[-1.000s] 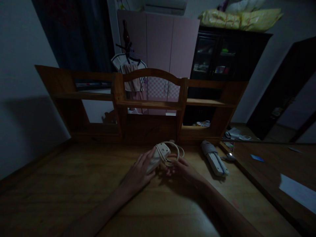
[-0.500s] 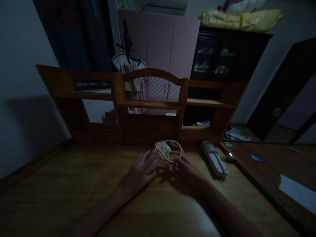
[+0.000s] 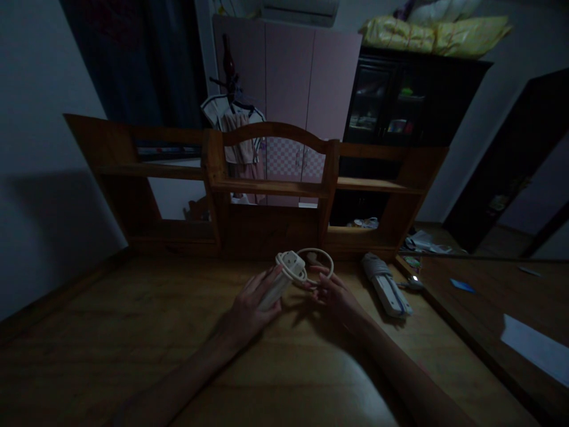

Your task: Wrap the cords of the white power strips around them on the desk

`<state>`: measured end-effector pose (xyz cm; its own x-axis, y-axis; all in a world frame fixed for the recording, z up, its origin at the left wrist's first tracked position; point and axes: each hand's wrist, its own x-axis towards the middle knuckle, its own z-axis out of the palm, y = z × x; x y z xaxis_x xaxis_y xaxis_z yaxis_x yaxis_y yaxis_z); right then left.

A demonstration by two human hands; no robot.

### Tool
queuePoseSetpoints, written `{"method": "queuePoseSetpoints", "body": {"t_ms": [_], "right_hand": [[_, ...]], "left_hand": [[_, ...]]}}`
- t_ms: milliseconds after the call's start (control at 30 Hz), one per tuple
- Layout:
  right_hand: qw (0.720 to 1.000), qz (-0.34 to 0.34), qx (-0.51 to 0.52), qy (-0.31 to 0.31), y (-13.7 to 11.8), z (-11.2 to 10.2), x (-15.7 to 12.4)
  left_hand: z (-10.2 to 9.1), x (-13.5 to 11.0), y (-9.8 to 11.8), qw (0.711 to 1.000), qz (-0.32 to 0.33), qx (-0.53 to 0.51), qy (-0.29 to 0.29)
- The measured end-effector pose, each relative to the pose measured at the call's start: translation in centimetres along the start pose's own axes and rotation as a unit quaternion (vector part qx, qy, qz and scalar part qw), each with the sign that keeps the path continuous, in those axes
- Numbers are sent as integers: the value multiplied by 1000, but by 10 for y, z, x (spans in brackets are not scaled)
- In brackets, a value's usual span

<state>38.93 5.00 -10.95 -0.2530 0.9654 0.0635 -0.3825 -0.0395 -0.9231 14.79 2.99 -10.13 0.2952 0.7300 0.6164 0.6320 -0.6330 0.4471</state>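
My left hand (image 3: 256, 301) is wrapped round a white power strip (image 3: 276, 289), which it holds tilted above the wooden surface. Sockets show at the strip's far end, and loops of its white cord (image 3: 329, 261) circle that end. To the right, my right hand (image 3: 333, 296) pinches the cord, which bows out in a wide loop between the two hands. A plug (image 3: 313, 258) appears behind the loop, dim and partly hidden. Farther right lies a second power strip (image 3: 391, 295), its grey cord (image 3: 377, 267) wound about its far end.
A wooden shelf unit (image 3: 271, 188) stands along the back of the wooden bed or table surface (image 3: 178, 332). At right, a lower brown surface holds a blue card (image 3: 462, 285) and a white sheet (image 3: 536, 347). A small lit device (image 3: 415, 281) sits by the raised edge.
The cord loop has opened wider and shifted slightly up and right. My right hand has moved a little to the right, while my left hand keeps its grip on the strip.
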Motion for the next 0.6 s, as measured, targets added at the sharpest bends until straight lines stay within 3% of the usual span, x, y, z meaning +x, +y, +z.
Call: {"method": "queuePoseSetpoints", "body": {"t_ms": [333, 600], "right_hand": [[998, 5, 59, 6, 3, -11, 10], [997, -15, 65, 31, 7, -18, 13]], "left_hand": [[-1, -4, 0, 1000, 6, -26, 11], [-1, -4, -5, 988, 148, 38, -13]]}}
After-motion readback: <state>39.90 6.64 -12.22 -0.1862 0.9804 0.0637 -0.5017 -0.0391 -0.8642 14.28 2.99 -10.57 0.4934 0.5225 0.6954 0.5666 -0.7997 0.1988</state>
